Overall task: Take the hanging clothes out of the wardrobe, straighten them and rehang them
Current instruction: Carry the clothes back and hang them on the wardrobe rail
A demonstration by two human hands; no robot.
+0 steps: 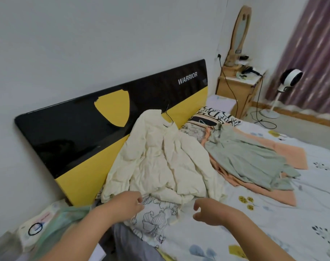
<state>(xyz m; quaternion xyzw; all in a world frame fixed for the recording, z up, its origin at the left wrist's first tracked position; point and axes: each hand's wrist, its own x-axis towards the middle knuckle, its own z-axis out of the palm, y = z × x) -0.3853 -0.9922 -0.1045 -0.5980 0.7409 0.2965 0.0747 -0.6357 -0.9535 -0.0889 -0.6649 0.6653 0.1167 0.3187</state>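
Note:
A cream puffy jacket (156,159) lies crumpled on the bed against the headboard, with a black hanger (168,117) still in its collar. To its right a pale green shirt (248,157) lies spread over a peach garment (292,149); a second hanger shows at their collars. My left hand (129,203) hovers just below the jacket's lower hem with its fingers curled and nothing in them. My right hand (207,211) hangs a little to the right, fingers loosely curled, holding nothing. The wardrobe is out of view.
A black and yellow headboard (81,132) stands against the wall. A flower-print pillow (156,217) lies under my hands on the floral bedsheet (273,223). At the back right are a wooden nightstand (237,91) with cables, a white fan (290,80) and purple curtains (310,53).

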